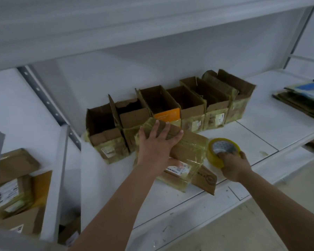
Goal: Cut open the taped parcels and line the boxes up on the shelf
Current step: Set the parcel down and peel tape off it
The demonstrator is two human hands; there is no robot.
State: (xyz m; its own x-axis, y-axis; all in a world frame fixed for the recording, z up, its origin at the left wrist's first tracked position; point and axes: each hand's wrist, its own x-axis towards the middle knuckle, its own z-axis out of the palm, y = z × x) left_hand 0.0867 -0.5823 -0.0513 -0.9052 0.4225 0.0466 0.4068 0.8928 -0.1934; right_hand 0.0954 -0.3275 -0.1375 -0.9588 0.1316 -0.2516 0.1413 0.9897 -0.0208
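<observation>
Left hand is pressing flat on the taped parcel at the shelf front; right hand is gripping the tape roll. I am judging: pin it firmly before slitting.

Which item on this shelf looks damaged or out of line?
The second open brown cardboard box from the left in the row has a ragged, torn back edge. In front, a taped brown parcel lies askew under the left hand.
</observation>
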